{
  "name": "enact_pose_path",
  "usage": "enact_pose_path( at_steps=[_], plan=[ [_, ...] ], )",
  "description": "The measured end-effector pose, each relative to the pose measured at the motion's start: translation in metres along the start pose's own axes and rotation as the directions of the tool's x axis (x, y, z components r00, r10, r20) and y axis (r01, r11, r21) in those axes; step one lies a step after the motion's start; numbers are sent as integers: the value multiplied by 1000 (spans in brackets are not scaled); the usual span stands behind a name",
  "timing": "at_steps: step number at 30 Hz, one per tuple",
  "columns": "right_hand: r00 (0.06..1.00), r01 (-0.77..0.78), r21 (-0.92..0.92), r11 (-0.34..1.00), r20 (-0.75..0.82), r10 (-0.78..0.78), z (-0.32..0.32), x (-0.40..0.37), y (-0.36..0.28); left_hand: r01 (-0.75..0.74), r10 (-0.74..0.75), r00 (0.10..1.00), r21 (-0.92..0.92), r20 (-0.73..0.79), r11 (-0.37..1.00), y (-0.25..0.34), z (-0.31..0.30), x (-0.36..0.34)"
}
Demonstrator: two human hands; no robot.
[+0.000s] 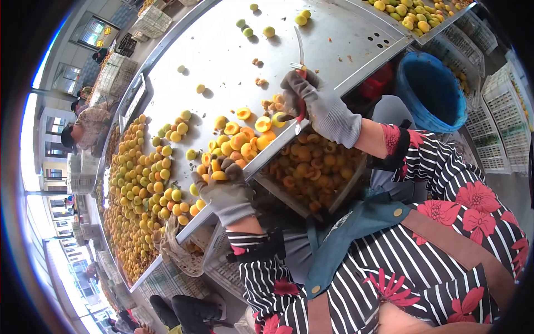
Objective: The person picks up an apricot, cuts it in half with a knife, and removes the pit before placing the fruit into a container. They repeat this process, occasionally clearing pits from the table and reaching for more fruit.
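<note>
My right hand (320,106), in a grey glove with dark fingers, is closed round the red handle of a knife (301,47). The knife's thin curved blade points away over the metal table (334,33). At the table's near edge, my gloved left hand (225,192) pinches an apricot (218,173) between thumb and fingers; whether it is whole or cut is hard to see. Between the hands lies a heap of cut apricot halves (239,142), some showing orange flesh. Several loose pits (272,103) lie close to my right hand.
Whole apricots (139,183) cover the table's left side. Below its edge stands a crate of apricot halves (317,172). A blue bucket (431,92) and white plastic crates (495,111) are at right. Another person (89,131) sits across the table; a co-worker's dark-trousered legs (186,312) show below.
</note>
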State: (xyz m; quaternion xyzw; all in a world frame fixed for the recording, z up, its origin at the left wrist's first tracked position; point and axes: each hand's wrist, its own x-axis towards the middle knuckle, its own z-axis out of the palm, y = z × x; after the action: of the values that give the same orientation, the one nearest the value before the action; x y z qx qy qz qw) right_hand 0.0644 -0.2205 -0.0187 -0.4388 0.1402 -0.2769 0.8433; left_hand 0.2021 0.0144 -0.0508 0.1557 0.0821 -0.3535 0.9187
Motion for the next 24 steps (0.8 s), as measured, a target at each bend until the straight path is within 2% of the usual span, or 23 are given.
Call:
enact_pose_path(
  at_steps=[2,3,4,6,7,8,10,11,12,13,14,15,16,18,19,20,22,23,24],
  plan=[
    [999,30,-19,999,15,-29,-8,0,-4,-96,118,983,155,-142,983,-4,11,-11],
    [999,10,-41,999,-53,-12,-11,-1,-5,-73,73,997,206,8,976,-3,6,-15],
    [993,-12,-61,998,-119,5,-11,-2,-8,-70,70,998,207,7,976,-1,4,-16],
    [994,2,-66,998,-112,-10,-21,0,-4,-191,278,959,601,-54,776,0,0,-17],
    [997,-10,-90,996,-82,3,-24,1,-5,-224,399,913,712,-86,666,-12,20,-26],
    [999,-21,-115,993,-52,16,-27,2,-5,-222,397,914,712,-87,666,-9,16,-24],
    [999,35,-143,989,-8,-36,-38,13,7,-252,488,868,928,92,274,6,4,-17],
    [995,91,-170,981,41,-86,-42,20,8,-205,512,852,969,108,137,10,6,-17],
    [996,90,-172,981,37,-85,-47,28,7,-203,508,855,969,106,139,16,1,-15],
    [985,173,-501,848,84,-152,-51,37,6,-234,525,837,968,154,90,24,-10,-12],
    [969,241,-761,603,153,-195,-49,43,1,-265,542,816,964,202,40,30,-17,-11],
    [975,222,-824,521,175,-139,-49,48,-6,-247,560,806,969,189,28,37,-23,-12],
    [975,222,-821,526,179,-131,-42,48,-17,-241,567,803,970,184,25,46,-31,-10],
    [968,239,-969,58,243,63,-31,53,-34,-270,587,750,951,305,-149,61,-45,-6],
    [965,252,-967,-24,250,84,-35,63,-27,-179,583,786,979,203,-99,60,-36,-14],
    [963,257,-966,-25,254,89,-38,71,-22,-176,588,784,980,199,-96,62,-39,-14],
    [965,247,-940,-235,215,152,-47,85,-14,-252,524,780,938,342,-237,65,-44,-10],
    [968,225,-925,-306,176,179,-54,93,-8,-242,501,781,921,372,-307,61,-36,-11],
    [969,219,-924,-314,169,178,-63,98,-3,-245,498,785,922,370,-299,61,-31,-11]
  ],
)
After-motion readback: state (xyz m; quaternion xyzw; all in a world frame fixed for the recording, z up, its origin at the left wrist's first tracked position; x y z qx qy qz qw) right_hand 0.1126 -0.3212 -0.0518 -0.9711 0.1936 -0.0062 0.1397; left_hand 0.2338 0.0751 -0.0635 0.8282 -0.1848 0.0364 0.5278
